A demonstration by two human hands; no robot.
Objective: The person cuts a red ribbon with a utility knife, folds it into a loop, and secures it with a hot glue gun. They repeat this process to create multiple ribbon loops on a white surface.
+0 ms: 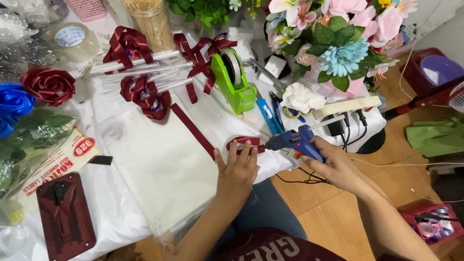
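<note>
My right hand grips a blue glue gun, its nozzle pointing left at a folded loop of dark red ribbon on the white table cover. My left hand lies flat on the table edge with its fingertips pressing on that ribbon loop. A long strip of the same dark red ribbon runs diagonally just left of my left hand.
A green tape dispenser stands behind the ribbon, beside finished dark red bows on white sticks. Fabric roses lie at left, artificial flowers at back right. A power strip, blue pens and a dark red case are close by.
</note>
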